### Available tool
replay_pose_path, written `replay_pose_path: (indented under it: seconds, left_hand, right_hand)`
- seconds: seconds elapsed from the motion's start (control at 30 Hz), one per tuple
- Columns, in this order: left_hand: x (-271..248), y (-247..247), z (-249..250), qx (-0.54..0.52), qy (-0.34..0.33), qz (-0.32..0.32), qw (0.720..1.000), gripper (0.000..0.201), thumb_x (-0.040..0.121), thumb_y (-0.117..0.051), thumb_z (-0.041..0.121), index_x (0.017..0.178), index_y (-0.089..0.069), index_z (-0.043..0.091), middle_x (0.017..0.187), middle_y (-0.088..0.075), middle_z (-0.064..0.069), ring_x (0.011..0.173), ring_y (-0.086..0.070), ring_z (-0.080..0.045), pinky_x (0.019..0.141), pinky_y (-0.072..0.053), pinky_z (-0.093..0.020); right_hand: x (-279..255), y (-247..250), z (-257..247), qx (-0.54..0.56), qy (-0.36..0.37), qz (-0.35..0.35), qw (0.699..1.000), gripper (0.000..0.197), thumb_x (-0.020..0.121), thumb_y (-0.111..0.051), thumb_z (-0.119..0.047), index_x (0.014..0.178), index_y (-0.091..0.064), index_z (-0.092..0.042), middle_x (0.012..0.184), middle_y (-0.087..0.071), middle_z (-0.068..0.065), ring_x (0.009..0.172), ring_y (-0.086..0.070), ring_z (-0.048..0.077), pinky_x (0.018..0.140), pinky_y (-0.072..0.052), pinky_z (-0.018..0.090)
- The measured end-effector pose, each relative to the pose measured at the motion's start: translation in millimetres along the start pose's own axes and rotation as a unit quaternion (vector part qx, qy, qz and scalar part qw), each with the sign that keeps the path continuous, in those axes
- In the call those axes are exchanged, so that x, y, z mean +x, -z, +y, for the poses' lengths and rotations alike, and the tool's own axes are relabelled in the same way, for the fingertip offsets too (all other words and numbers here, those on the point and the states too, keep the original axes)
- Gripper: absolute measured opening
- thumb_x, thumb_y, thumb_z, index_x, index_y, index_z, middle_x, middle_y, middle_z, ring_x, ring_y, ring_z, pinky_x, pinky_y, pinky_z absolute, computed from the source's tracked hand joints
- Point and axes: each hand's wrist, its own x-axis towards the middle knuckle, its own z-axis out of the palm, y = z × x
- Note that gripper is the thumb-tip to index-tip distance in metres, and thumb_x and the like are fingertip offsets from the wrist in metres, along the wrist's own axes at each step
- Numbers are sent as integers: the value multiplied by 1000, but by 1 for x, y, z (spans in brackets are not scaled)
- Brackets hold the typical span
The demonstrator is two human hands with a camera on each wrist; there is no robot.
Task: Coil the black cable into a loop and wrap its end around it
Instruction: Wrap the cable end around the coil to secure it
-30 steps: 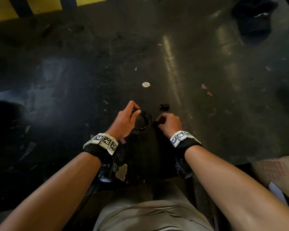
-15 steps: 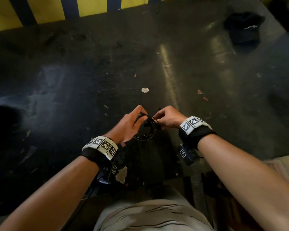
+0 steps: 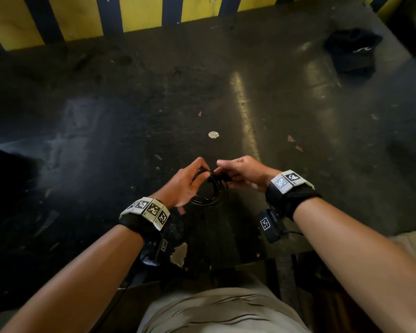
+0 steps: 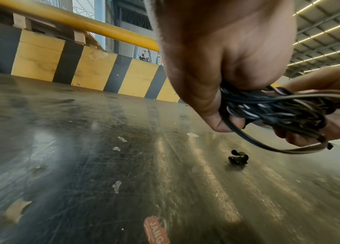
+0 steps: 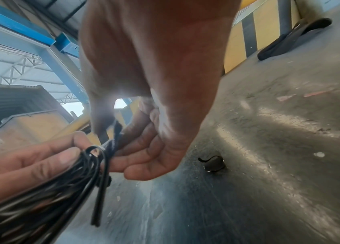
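Note:
The black cable (image 3: 210, 199) is coiled into a small loop held above the dark floor in front of me. My left hand (image 3: 190, 180) grips the coil's upper left side, thumb and fingers curled round the bundled strands (image 4: 269, 109). My right hand (image 3: 238, 170) pinches the cable's free end (image 5: 113, 132) at the top of the coil, right against the left fingers. A short doubled tail (image 5: 100, 203) hangs down from the bundle in the right wrist view. Both hands are raised off the floor.
A small black clip-like piece (image 4: 239, 158) lies on the floor under the hands. A yellow and black striped barrier (image 3: 130, 13) runs along the far edge. A black cap (image 3: 353, 50) sits at the far right. A pale round disc (image 3: 213, 134) lies ahead.
The right hand has moved up and left from beside the coil to its top, meeting the left hand. The coil has lifted slightly and the view has tilted up.

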Motion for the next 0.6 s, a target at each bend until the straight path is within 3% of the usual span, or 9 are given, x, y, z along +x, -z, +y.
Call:
replay_pose_path:
  seconds: [0.07, 0.13, 0.2, 0.3, 0.37, 0.6]
  left_hand:
    - [1, 1, -1, 0, 0, 7, 1000, 8, 108, -45, 29, 112, -49, 23, 88, -66, -9, 62, -55, -16, 54, -47, -32]
    - [1, 3, -1, -4, 1, 16, 1000, 8, 108, -45, 28, 112, -50, 22, 84, -63, -3, 63, -55, -15, 56, -48, -32]
    - [3, 5, -1, -4, 4, 15, 1000, 9, 108, -45, 28, 112, -50, 22, 81, -60, 1, 63, -54, -14, 55, -47, -30]
    - [6, 5, -2, -11, 1, 14, 1000, 8, 108, -45, 28, 112, -50, 23, 80, -60, -3, 58, -52, -8, 50, -43, -21]
    - [8, 5, -1, -19, -3, 26, 999, 7, 108, -46, 28, 111, -50, 23, 80, -61, -3, 58, -53, -6, 49, -44, -20]
    - [12, 10, 4, -20, 3, 31, 999, 8, 108, -46, 27, 113, -50, 22, 88, -63, 1, 61, -59, -2, 52, -46, -15]
  right_hand:
    - [-1, 0, -1, 39, -25, 8, 999, 48, 99, -47, -44, 114, -74, -8, 81, -72, 1, 73, -66, 12, 74, -52, 29]
    - [-2, 2, 1, 76, -23, 6, 997, 42, 100, -42, -29, 118, -72, -6, 83, -69, 2, 77, -64, 15, 82, -51, 33]
    - [-3, 3, 5, 71, 4, -9, 997, 30, 100, -50, -17, 120, -70, -6, 98, -71, 7, 90, -67, 17, 90, -54, 34]
    - [-3, 2, 12, 88, 35, -30, 995, 29, 94, -66, -13, 121, -68, -1, 100, -75, 9, 89, -72, 16, 85, -60, 30]
    - [-2, -1, 15, 87, 43, -28, 995, 27, 92, -69, -16, 117, -70, -4, 96, -78, 6, 85, -74, 13, 82, -59, 29]
    - [-1, -12, 24, 51, 46, 24, 997, 27, 90, -70, -41, 96, -77, -16, 95, -78, 8, 90, -73, 21, 90, -54, 39]
